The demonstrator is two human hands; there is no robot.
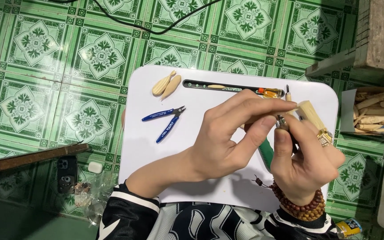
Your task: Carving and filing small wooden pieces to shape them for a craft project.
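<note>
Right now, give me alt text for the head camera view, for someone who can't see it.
Both hands, left hand and right hand, hold a pale wooden piece over a white lap table on green patterned tiles. Blue-handled cutters and two carved wooden pieces lie on the table.

Floor [45, 66]: glossy green tiles with white floral medallions, reflecting overhead light. Black cable [156, 26] trailing across the top. White rounded lap table [156, 151] at centre. Dark wooden plank [27, 159] at left. Rough concrete block [374, 40] at upper right, cardboard box [347, 118] just below it.
</note>
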